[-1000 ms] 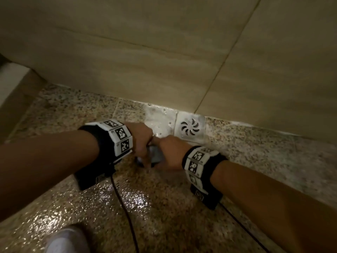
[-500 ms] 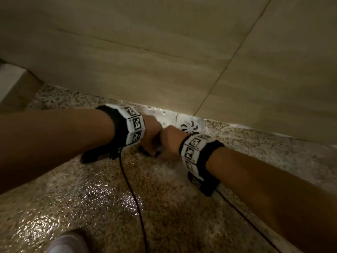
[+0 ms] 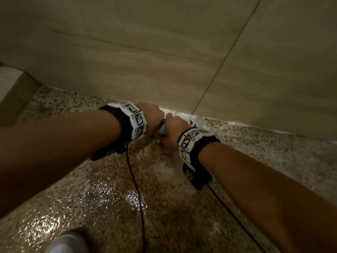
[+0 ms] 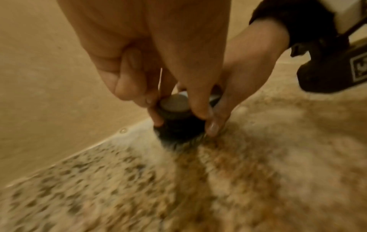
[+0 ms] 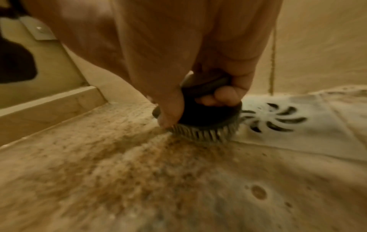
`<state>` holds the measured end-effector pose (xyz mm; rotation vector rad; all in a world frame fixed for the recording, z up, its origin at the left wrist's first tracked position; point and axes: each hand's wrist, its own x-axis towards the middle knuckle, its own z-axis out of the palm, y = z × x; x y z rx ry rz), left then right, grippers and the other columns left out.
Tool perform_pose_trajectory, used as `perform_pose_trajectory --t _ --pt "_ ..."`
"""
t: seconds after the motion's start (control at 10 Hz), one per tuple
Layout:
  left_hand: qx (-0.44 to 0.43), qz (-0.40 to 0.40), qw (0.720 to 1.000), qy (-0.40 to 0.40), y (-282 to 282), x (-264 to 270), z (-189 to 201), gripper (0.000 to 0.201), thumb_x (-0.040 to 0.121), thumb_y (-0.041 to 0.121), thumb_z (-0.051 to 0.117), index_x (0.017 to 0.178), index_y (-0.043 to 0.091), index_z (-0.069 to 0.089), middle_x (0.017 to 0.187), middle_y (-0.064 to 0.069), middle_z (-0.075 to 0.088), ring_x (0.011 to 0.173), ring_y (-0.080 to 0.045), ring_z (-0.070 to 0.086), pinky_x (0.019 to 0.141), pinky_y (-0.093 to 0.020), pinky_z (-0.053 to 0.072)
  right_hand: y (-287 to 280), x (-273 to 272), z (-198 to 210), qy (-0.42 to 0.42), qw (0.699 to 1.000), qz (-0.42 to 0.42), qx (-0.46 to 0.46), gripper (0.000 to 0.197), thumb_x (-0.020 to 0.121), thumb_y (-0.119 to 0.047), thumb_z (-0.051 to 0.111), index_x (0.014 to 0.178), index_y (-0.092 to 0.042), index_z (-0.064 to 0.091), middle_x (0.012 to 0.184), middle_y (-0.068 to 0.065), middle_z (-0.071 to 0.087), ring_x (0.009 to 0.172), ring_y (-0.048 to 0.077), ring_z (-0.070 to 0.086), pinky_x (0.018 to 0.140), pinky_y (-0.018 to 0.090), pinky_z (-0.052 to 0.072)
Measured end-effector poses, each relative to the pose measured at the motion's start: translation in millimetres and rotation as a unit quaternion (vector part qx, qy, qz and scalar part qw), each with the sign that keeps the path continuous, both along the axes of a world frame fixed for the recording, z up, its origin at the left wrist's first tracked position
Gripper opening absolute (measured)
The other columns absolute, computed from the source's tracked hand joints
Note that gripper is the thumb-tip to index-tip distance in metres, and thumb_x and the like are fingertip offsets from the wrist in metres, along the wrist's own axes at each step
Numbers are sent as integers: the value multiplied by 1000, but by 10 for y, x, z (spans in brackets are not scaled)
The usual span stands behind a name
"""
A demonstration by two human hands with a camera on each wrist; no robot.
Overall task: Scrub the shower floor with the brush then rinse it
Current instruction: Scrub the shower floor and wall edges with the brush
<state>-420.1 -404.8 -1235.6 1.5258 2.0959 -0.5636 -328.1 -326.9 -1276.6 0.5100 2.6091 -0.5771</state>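
Brush: we see a dark round brush (image 5: 208, 116) with its bristles down on the floor, gripped between both hands; it is blurred in both wrist views.
Right hand: our right hand (image 5: 178, 51) has its fingers (image 5: 222, 95) curled under the brush's dark handle and its thumb down the near side, so it is closed tight on the brush.
Left hand: our left hand (image 4: 151, 51) pinches the brush's round end (image 4: 174, 104) with its fingertips (image 4: 212, 127), just beside the right hand and touching it.
Shower floor: the speckled shower floor (image 3: 164, 207) lies under both hands, glistening wet on the near side of them.
Drain: a pale square drain cover (image 5: 278, 119) with curved slots sits just right of the right hand, the brush's edge touching it.
Wall: a beige tiled wall (image 3: 145, 52) rises just beyond the hands.
Shoe: a white shoe (image 3: 67, 243) shows well behind the left hand.
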Motion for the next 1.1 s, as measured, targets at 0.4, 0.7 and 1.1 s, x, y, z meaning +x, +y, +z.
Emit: perform_pose_trajectory --t 0.4,0.7,1.1 --pt "-26 27 999 -21 -237 -221 -138 47 75 57 68 95 14 68 84 -4 65 77 -21 60 69 -28 46 -228 -108 -48 -1 999 15 -38 59 81 -31 74 124 -5 41 118 16 57 108 35 58 83 36 48" --pt "25 50 998 -30 -306 -548 -191 35 82 40 68 103 12 66 98 -7 67 90 -25 64 73 -27 47 -281 -420 -248 29 998 -55 -13 34 93 -17 58 124 -6 47 119 12 56 109 30 58 80 33 43" --pt "22 70 997 -13 -209 -635 -145 51 78 59 65 101 13 67 89 -4 65 78 -22 60 69 -30 47 -118 -560 -132 25 1000 -9 -8 42 90 -22 63 127 -7 51 125 12 59 113 29 59 86 33 46"
